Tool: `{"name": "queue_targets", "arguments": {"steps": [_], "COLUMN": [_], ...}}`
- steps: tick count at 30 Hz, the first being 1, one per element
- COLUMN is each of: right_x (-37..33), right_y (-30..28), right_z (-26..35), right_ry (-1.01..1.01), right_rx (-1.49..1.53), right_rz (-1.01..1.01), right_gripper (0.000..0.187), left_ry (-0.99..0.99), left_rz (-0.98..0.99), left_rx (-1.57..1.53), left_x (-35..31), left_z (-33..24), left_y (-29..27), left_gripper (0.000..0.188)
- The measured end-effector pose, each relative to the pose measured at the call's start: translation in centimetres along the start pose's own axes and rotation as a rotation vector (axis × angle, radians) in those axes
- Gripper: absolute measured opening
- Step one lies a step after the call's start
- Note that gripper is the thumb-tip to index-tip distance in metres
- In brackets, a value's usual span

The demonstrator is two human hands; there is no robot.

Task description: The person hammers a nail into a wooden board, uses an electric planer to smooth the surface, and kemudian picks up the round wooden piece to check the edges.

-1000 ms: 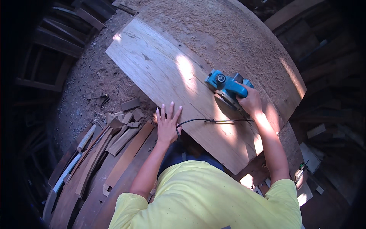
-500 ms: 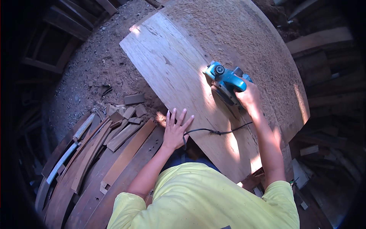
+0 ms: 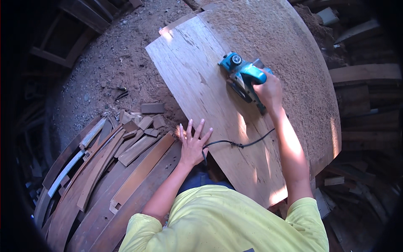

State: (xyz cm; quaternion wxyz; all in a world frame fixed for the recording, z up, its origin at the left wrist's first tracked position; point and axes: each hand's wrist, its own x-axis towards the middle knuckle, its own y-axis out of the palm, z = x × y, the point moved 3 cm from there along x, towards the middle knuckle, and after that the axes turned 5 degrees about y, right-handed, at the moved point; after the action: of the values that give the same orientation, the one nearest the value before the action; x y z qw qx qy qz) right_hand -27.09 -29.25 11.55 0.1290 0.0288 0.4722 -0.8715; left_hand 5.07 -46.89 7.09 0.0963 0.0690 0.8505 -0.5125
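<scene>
My right hand (image 3: 269,93) is closed around the handle of a teal electric hand planer (image 3: 235,63). The planer sits on the right part of a broad, pale wooden board (image 3: 184,54), beside the sawdust. My left hand (image 3: 194,146) lies with fingers spread at the board's left edge, close to my body. A black power cord (image 3: 256,144) runs from beneath my right forearm across the board to the thumb side of my left hand. Whether the left palm presses on the cord is hidden.
Brown shavings (image 3: 289,80) thickly cover the surface right of the board. Long planks (image 3: 140,172) and several offcuts (image 3: 145,143) are piled at the left. Gravelly ground (image 3: 121,71) spreads at the far left. More timber (image 3: 365,75) is stacked along the right.
The planer and my right hand have moved away from me along the board. My left hand keeps its place, while the board appears slightly shifted to the right in view.
</scene>
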Motion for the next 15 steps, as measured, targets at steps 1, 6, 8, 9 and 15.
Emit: {"name": "queue_targets", "arguments": {"steps": [1,6,8,9,15], "right_x": [0.9,5.8,8.2,9.0,13.5], "right_y": [0.4,3.1,4.4,4.6,6.2], "right_z": [0.8,4.6,6.3,7.2,11.8], "right_ry": [-0.018,-0.090,-0.144,-0.130,-0.073], "right_rx": [-0.019,-0.019,-0.093,-0.092,-0.029], "right_rz": [0.000,-0.028,-0.030,-0.032,-0.025], "right_gripper": [0.043,0.027,0.026,0.029,0.034], "left_ry": [0.000,0.018,0.028,0.032,-0.023], "left_rz": [-0.001,0.017,-0.011,-0.025,-0.147], "left_rx": [-0.009,-0.088,-0.121,-0.138,-0.296], "left_x": [0.0,0.0,-0.4,-0.7,-3.1], "left_z": [0.1,1.2,1.9,2.3,4.1], "left_y": [-0.1,-0.7,-1.0,-1.1,-1.7], "left_gripper": [0.088,0.085,0.078,0.075,0.050]}}
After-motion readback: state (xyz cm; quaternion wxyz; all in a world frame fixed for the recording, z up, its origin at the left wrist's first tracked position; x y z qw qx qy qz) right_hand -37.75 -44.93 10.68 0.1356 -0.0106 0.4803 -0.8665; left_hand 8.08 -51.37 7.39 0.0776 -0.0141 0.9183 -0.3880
